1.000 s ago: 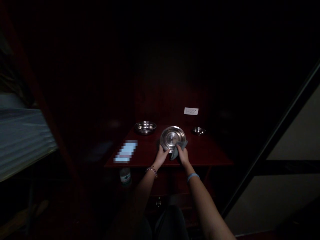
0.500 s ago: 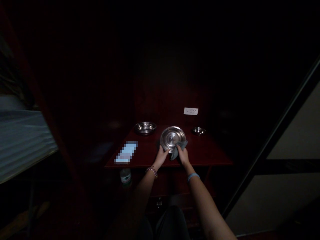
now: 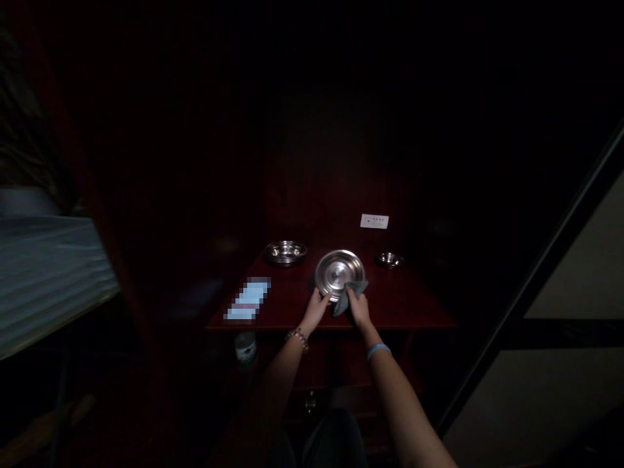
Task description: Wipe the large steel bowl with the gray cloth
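A shiny round steel basin (image 3: 336, 268) is tilted up above the dark red desk, its inside facing me. My left hand (image 3: 316, 309) grips the lower left rim, thumb over the edge. In my right hand (image 3: 359, 308) is a grey cloth (image 3: 343, 303), pressed against the lower right rim and inner wall of the basin. The right fingers are partly hidden behind the cloth and rim. Stacked steel bowls (image 3: 285, 252) stand at the back left of the desk, and a small steel bowl (image 3: 389, 260) stands at the back right.
The dark red desk (image 3: 390, 305) carries a blurred-out bright rectangular thing (image 3: 248, 299) at its left. Below the desk's left edge is a clear bottle (image 3: 246, 349). A white socket plate (image 3: 374, 221) is on the back wall. A drawer handle (image 3: 310, 403) shows underneath.
My right hand and the cloth have shifted slightly on the basin's lower right side. The whole view has moved a little; the left hand keeps its hold on the rim.
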`<act>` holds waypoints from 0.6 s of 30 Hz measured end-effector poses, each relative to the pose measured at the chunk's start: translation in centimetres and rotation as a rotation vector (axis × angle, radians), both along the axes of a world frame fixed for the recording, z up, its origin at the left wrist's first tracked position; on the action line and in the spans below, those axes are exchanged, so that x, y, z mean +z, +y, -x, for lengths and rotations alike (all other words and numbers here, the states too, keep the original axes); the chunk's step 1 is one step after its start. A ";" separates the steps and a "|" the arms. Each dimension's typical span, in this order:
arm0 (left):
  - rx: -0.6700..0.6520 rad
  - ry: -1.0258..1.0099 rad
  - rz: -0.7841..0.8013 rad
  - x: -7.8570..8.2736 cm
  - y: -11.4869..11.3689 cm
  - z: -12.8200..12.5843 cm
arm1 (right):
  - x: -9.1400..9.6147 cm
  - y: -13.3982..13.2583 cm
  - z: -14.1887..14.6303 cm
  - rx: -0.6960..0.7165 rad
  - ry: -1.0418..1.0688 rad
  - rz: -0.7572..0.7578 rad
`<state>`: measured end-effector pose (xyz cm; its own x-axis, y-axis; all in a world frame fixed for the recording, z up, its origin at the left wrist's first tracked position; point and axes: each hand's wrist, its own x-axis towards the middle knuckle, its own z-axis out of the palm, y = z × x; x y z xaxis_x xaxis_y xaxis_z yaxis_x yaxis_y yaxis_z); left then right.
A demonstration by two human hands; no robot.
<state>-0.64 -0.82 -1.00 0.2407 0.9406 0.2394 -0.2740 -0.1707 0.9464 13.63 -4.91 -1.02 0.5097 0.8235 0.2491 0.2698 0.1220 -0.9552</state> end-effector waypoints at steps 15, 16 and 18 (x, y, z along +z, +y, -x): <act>-0.031 -0.080 0.101 -0.6 1.0 0.2 | 0.2 -0.2 0.1 -0.018 0.068 -0.036; -0.034 -0.079 0.099 -0.6 0.9 0.2 | 0.2 -0.3 0.2 -0.016 0.070 -0.039; -0.027 -0.079 0.111 -0.4 0.9 0.3 | 0.3 -0.4 0.2 -0.011 0.068 -0.041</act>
